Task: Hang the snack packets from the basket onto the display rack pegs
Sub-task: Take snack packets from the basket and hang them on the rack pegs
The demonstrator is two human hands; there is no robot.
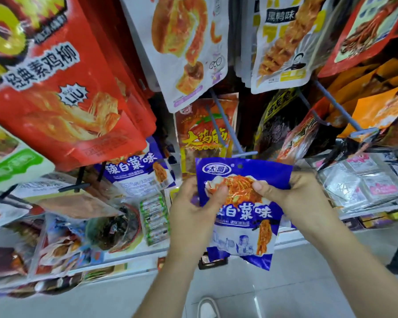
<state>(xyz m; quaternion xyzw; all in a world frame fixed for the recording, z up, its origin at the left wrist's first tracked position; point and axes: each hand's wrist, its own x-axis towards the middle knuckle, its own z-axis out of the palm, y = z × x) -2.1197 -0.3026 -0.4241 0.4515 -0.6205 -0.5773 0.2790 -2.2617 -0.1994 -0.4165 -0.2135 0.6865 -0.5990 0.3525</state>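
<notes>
A blue and white snack packet [244,216] with a picture of red shredded food is held upright in front of the rack. My left hand [191,214] grips its left edge, thumb pressed on the front. My right hand [292,193] pinches its right side near the top. The packet's hang hole sits just below the tip of a grey peg [244,154]. More blue packets of the same kind [136,173] hang on a peg to the left. The basket is out of view.
Red [62,88], white [189,47] and orange [377,106] snack bags hang overhead on the pegs. Another grey peg [345,111] juts out at the right. Low shelves hold packaged goods on both sides. Grey floor tiles and a white shoe [207,307] lie below.
</notes>
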